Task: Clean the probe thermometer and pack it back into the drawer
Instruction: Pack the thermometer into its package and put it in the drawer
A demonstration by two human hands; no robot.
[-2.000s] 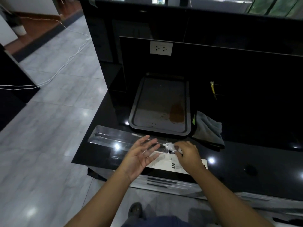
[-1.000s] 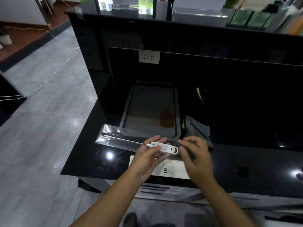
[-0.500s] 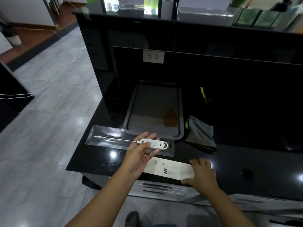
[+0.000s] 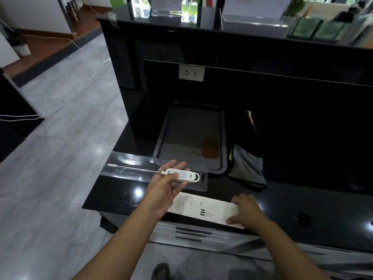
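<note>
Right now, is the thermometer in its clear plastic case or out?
Out: the left hand holds the probe thermometer above the clear plastic case.

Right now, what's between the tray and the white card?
Head view: the clear plastic package lies there on the counter, with the left hand holding the thermometer over it.

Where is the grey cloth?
The cloth lies on the black counter, right of the tray and beyond the right hand.
</note>
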